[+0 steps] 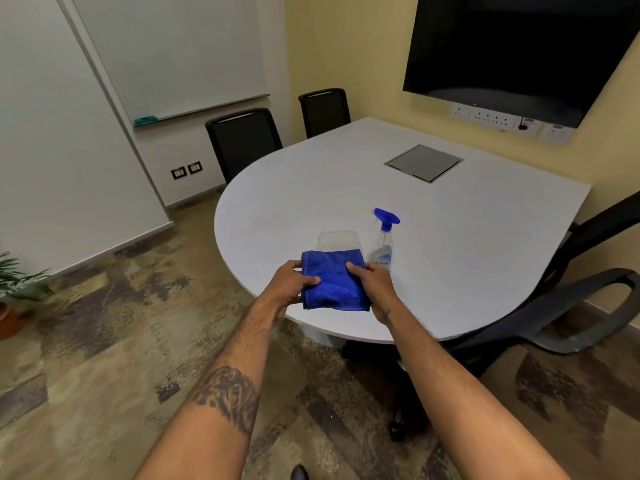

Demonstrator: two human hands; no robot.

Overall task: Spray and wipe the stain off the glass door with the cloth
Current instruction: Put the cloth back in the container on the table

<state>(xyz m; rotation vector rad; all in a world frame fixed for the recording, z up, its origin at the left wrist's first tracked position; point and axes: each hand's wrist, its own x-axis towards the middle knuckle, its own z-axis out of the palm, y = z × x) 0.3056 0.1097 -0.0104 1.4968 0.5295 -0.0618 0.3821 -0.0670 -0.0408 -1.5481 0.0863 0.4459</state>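
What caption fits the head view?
Both hands hold a folded blue cloth beside the spray bottle on the table.

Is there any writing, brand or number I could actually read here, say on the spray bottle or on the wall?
Nothing can be read.
Spray bottle: a pale blue label with print, too blurred to read.
Wall sockets under the dark screen: small marks, too small to read.
Whiteboard: blank.
Blue cloth, held in both hands: no label showing.
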